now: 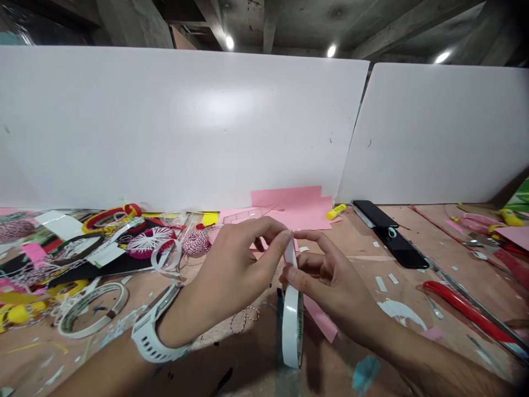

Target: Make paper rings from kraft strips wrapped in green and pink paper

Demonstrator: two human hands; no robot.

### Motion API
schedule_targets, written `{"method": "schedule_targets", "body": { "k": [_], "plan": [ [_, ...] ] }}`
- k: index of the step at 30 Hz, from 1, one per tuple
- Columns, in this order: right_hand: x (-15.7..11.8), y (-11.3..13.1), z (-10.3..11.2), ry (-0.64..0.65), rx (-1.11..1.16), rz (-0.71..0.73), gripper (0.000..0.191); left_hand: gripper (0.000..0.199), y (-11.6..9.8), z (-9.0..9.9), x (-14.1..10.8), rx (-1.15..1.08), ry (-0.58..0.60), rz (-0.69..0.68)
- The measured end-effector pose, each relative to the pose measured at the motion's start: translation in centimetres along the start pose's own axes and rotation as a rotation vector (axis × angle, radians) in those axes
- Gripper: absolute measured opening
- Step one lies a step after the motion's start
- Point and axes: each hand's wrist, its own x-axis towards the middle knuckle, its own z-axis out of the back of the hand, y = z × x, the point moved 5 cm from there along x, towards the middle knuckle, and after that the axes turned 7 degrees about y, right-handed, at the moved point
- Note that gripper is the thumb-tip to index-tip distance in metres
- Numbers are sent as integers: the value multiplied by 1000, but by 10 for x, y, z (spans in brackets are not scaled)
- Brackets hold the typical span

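A roll of white double-sided tape stands on edge on the wooden table, with a strip of it rising between my hands. My left hand pinches the strip's top end between thumb and forefinger. My right hand is right beside it, its fingers curled around the strip and touching it. A white sports watch circles my left wrist.
Behind my hands, pink paper sheets lean against white boards. Craft clutter, red-and-white twine and another tape roll lie to the left. A red-handled tool, metal ruler, phone and glue stick lie to the right.
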Motion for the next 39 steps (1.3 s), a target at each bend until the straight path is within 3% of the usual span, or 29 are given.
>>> {"method": "schedule_targets", "body": {
  "k": [6,15,22,34,39],
  "plan": [
    [0,1,1,-3,-32,21,45,21,3,0,0,-166,57,83],
    [3,-3,1,44,9,29,31,21,1,-4,-1,-284,145,85],
    [3,-1,0,72,38,-62,30,22,4,-4,-3,-253,127,103],
    [1,-4,-7,140,129,-68,39,19,2,-6,-4,-260,78,75],
    [1,0,-7,113,127,-24,31,13,-2,-5,-6,-257,52,38]
  ]
}}
